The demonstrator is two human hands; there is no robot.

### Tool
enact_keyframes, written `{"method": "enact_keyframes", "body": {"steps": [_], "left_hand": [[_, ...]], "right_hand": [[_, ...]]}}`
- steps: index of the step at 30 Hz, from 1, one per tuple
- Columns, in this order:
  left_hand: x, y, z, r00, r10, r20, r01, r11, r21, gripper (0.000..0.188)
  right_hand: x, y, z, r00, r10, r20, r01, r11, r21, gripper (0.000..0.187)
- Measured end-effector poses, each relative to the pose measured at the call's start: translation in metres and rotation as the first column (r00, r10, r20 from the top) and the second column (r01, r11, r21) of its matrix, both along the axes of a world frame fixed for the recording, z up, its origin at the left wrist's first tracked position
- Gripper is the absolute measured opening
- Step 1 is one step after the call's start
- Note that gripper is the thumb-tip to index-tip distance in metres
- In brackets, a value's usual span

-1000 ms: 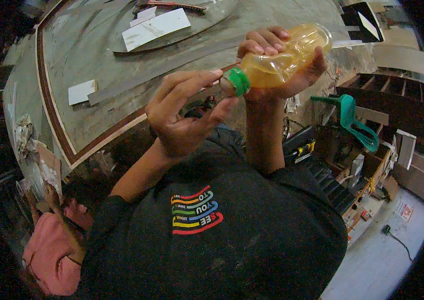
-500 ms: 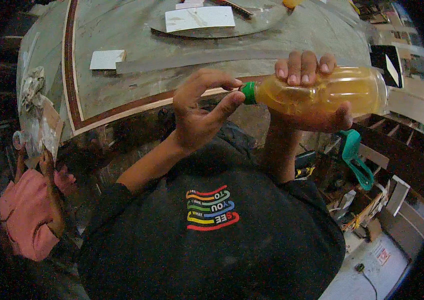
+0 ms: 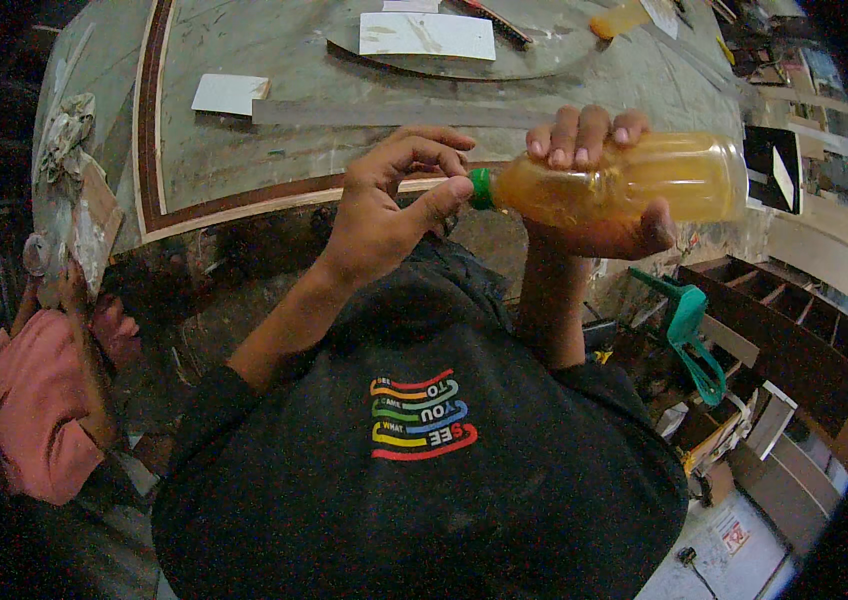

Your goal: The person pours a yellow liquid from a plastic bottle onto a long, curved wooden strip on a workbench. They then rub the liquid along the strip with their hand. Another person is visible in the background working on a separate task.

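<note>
Gripping a plastic bottle (image 3: 689, 175) of amber liquid laid on its side, a person's right hand (image 3: 584, 138) is clamped around the body, fingers over the top and thumb along the near side, seemingly to bear its weight. At the bottle's green cap (image 3: 481, 188), the left hand (image 3: 384, 195) brings thumb and bent fingers up; dim, grainy light makes it impossible to tell whether that grip is closed on the cap or merely beside it. The bottle is held up by the near edge of the bench (image 3: 304, 150), capped end pointing left, likely so the neck faces the left hand. Beyond the bottle and to its left lie a long grey strip (image 3: 384, 112) and a white panel (image 3: 428, 36). A green plastic piece (image 3: 686, 335) shows nearer than the bottle; a co-worker in pink (image 3: 34, 400) is well to its left.
</note>
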State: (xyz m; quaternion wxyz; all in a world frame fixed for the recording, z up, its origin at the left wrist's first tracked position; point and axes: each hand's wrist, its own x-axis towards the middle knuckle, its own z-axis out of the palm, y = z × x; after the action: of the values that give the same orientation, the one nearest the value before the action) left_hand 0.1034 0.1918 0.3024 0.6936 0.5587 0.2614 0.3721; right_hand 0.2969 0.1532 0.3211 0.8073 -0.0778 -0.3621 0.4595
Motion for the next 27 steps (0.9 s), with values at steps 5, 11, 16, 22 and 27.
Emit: {"method": "enact_keyframes", "body": {"steps": [5, 11, 16, 22, 27], "left_hand": [[-0.003, 0.0, 0.006, 0.995, 0.084, -0.052, -0.069, 0.965, 0.252, 0.009], [-0.022, 0.004, 0.013, 0.985, 0.16, 0.06, -0.168, 0.968, 0.187, 0.01], [-0.056, 0.02, 0.003, 0.946, 0.313, 0.082, -0.322, 0.936, 0.145, 0.013], [-0.101, 0.053, -0.016, 0.743, 0.669, -0.023, -0.656, 0.735, 0.17, 0.025], [-0.13, 0.07, -0.029, 0.669, 0.738, -0.089, -0.712, 0.671, 0.207, 0.027]], "right_hand": [[-0.005, 0.005, -0.004, 0.979, 0.093, -0.179, -0.098, 0.995, -0.016, 0.062], [-0.004, 0.013, -0.009, 0.919, 0.15, -0.364, -0.176, 0.984, -0.04, 0.063], [0.003, 0.016, -0.006, 0.905, 0.043, -0.422, -0.12, 0.98, -0.157, 0.061], [0.006, 0.019, -0.01, 0.883, 0.005, -0.47, -0.124, 0.967, -0.223, 0.06], [0.013, 0.025, -0.019, 0.842, 0.078, -0.533, -0.212, 0.957, -0.195, 0.061]]}}
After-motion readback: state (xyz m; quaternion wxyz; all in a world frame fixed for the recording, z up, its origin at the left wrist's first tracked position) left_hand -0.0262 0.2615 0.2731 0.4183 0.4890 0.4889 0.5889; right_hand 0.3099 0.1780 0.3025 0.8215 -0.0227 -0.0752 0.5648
